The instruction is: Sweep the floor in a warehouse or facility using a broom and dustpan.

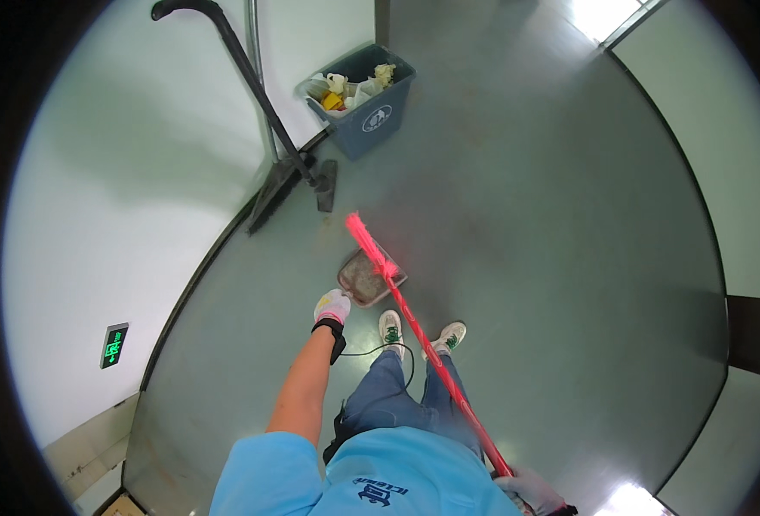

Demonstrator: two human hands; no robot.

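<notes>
My left hand, in a white glove with a black band at the wrist, is closed at the near left edge of a dingy dustpan; its handle is mostly hidden by the fingers. A red broom slants up from the lower right, with its bright pink-red bristles lying over the dustpan's right side. At the broom's upper stick end, my gloved right hand is wrapped round the stick, partly cut by the lower edge. The dustpan is just ahead of my white shoes.
A grey-blue bin holding crumpled waste and a yellow item stands by the wall corner. Against the left wall lean a black curved-handled tool and a dark broom with a metal stick. A thin black cable crosses before my legs.
</notes>
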